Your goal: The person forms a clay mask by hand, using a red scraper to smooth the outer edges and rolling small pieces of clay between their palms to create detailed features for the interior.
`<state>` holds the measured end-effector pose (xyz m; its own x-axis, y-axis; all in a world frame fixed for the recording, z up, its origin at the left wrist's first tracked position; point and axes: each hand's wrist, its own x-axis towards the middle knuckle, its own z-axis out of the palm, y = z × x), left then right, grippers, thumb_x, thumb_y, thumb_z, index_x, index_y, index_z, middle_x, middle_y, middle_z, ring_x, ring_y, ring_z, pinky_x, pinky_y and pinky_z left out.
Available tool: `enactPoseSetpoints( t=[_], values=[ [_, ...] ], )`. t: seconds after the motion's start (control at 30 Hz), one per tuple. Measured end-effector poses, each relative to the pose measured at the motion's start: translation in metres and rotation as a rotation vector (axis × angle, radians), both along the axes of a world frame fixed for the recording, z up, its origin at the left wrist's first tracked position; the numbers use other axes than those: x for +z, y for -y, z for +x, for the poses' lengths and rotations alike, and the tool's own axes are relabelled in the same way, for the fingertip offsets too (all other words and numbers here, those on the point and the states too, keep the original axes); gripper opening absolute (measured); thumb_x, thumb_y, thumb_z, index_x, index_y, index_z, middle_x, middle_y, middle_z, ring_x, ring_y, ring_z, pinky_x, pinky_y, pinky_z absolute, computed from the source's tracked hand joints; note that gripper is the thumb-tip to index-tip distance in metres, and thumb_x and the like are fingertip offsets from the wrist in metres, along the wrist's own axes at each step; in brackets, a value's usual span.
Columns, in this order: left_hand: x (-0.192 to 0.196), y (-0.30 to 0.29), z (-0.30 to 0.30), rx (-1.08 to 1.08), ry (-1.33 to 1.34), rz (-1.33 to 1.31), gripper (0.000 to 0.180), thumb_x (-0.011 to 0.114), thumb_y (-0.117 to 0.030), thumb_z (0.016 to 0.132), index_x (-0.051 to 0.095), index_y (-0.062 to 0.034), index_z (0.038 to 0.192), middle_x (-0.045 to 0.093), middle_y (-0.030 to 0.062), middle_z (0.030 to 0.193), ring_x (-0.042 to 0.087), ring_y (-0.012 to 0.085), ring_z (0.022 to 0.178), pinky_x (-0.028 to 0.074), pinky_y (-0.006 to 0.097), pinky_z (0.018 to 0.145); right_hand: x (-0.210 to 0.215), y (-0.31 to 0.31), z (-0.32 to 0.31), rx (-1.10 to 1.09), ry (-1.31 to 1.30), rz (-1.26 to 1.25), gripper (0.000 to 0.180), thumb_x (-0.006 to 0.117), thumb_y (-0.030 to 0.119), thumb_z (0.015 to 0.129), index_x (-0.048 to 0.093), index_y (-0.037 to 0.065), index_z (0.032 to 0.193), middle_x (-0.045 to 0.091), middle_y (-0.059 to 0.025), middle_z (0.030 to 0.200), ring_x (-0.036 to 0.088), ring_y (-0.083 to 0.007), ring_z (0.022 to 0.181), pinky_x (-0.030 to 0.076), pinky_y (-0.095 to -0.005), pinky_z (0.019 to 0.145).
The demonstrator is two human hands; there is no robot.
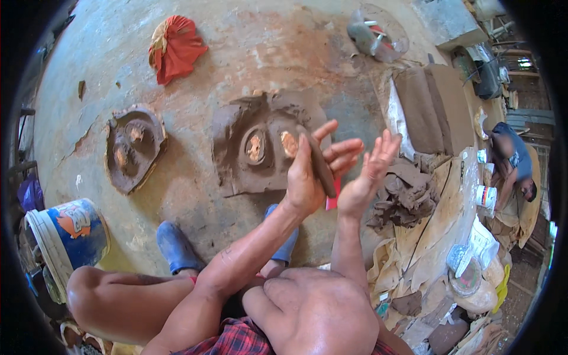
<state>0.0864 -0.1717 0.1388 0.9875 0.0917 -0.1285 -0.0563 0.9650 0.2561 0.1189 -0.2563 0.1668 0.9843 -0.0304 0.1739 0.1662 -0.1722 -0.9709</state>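
Observation:
My left hand (300,184) has a dark brown clay coil (320,165) lying along its palm, under the thumb, with its fingers stretched out. My right hand (368,180) faces it from the right, palm inward, fingers extended and apart from the coil. Beyond the hands, a brown clay slab (234,177) lies on the floor with two raised oval rings around orange-tan centres; my left hand partly covers the right ring. A smaller rounded clay piece (131,174) with two similar mounds rests farther left. Behind my hands a pinkish-red item (332,200) shows only in part.
A blue-and-white bucket (74,234) stands at the left. Red cloth (180,50) and a clear plastic bag (378,38) lie farther off. To the right are a clay heap (408,192), a large clay block (432,109) and scattered sheets. Another person (513,155) sits at the far right.

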Motion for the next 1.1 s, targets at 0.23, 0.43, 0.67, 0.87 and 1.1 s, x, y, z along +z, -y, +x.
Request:
enactPoseSetpoints(
  t=[0.23, 0.43, 0.67, 0.87, 1.1],
  values=[
    [-0.010, -0.045, 0.013, 0.221, -0.009, 0.360, 0.066, 0.045, -0.054, 0.110, 0.040, -0.0093, 0.158, 0.059, 0.0220, 0.149, 0.053, 0.0261, 0.141, 0.037, 0.041, 0.122, -0.021, 0.000, -0.035, 0.263, -0.046, -0.313, 0.027, 0.078, 0.004, 0.092, 0.077, -0.002, 0.118, 0.075, -0.0112, 0.093, 0.070, -0.0202, 0.078, 0.056, -0.0320, 0.074],
    [-0.002, -0.113, 0.005, -0.053, -0.283, 0.869, 0.060, 0.087, -0.009, 0.086, 0.060, -0.0022, 0.140, 0.077, 0.0094, 0.113, 0.072, 0.0127, 0.098, 0.057, 0.025, 0.080, -0.016, 0.017, 0.031, 0.387, -0.003, -0.383, 0.033, 0.082, 0.003, 0.088, 0.077, 0.001, 0.120, 0.077, -0.0156, 0.101, 0.072, -0.0182, 0.081, 0.056, -0.0303, 0.072],
    [-0.038, -0.092, -0.061, -0.075, -0.611, 1.542, 0.033, 0.094, -0.013, 0.076, 0.075, -0.0015, 0.101, 0.077, 0.0081, 0.084, 0.071, 0.0115, 0.077, 0.058, 0.031, 0.072, -0.071, 0.031, 0.051, 0.787, 0.206, -0.739, 0.026, 0.087, 0.021, 0.081, 0.080, 0.009, 0.103, 0.076, -0.0052, 0.095, 0.067, -0.0262, 0.094, 0.050, -0.0411, 0.083],
    [-0.061, -0.051, -0.087, 0.004, -0.717, 1.567, 0.034, 0.092, -0.013, 0.077, 0.074, -0.0013, 0.104, 0.080, 0.0178, 0.096, 0.079, 0.0260, 0.088, 0.061, 0.037, 0.079, -0.085, 0.019, 0.066, 1.010, 0.485, -0.918, 0.025, 0.087, 0.026, 0.077, 0.081, 0.016, 0.099, 0.070, 0.0004, 0.093, 0.061, -0.0213, 0.099, 0.046, -0.0388, 0.084],
    [-0.066, -0.043, -0.089, -0.075, -0.761, 1.609, 0.033, 0.089, -0.017, 0.081, 0.074, -0.0020, 0.105, 0.079, 0.0198, 0.096, 0.079, 0.0305, 0.083, 0.061, 0.039, 0.073, -0.082, 0.007, 0.087, 1.137, 0.562, -1.020, 0.039, 0.091, 0.032, 0.067, 0.077, 0.016, 0.100, 0.067, -0.0013, 0.100, 0.059, -0.0237, 0.104, 0.045, -0.0410, 0.089]
  ],
)
